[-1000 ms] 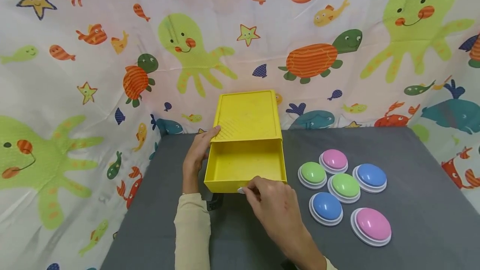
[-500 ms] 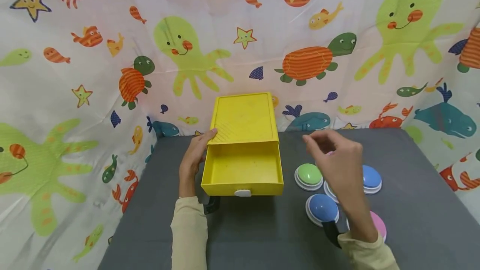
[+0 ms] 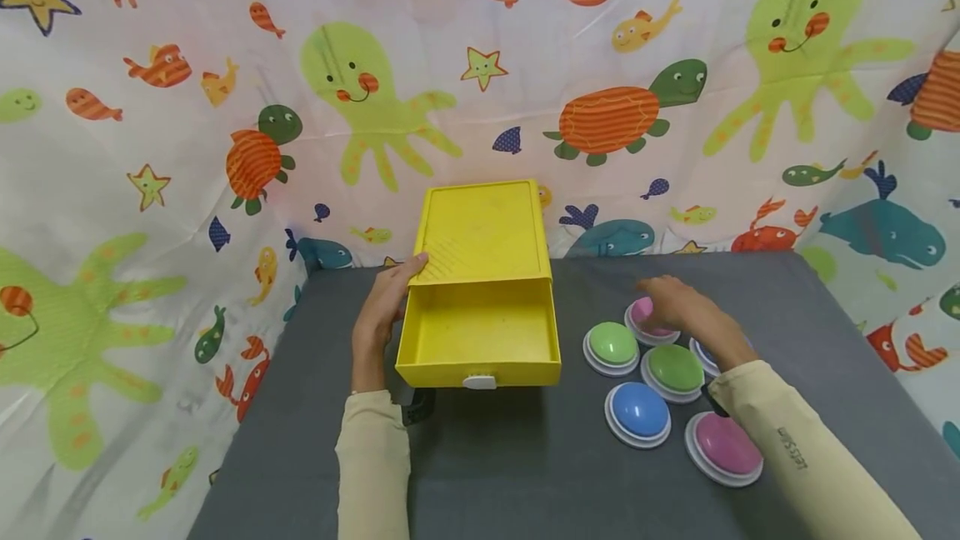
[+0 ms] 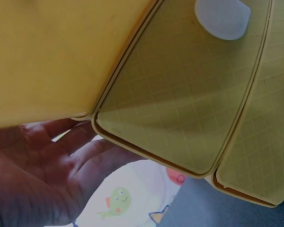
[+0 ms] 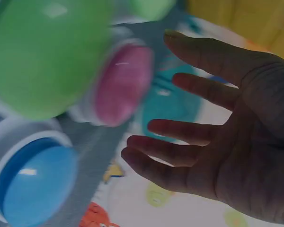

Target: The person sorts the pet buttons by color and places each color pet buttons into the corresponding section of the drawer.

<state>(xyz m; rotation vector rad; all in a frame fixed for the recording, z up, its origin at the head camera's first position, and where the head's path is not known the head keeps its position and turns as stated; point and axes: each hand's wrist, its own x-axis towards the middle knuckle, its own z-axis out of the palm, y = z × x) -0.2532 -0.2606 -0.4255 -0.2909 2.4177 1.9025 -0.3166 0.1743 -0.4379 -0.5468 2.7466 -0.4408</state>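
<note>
A yellow drawer cabinet stands at the back of the table, its top drawer pulled out with nothing in it. White knobs mark the drawer fronts. My left hand rests on the cabinet's left side, thumb at the top edge, fingers fairly straight along the wall; the fingertips are hidden. My right hand hovers over the far pink push-button, partly covering it. In the right wrist view its fingers are spread, holding nothing.
Around the right hand sit two green buttons, a near blue button and a near pink button. Another blue button is mostly hidden by the right wrist. A sea-animal curtain hangs behind the grey table.
My right hand has let go of the drawer knob, lifted away and moved right to the far pink button, its fingers opening. The left hand stays at the cabinet's side.
</note>
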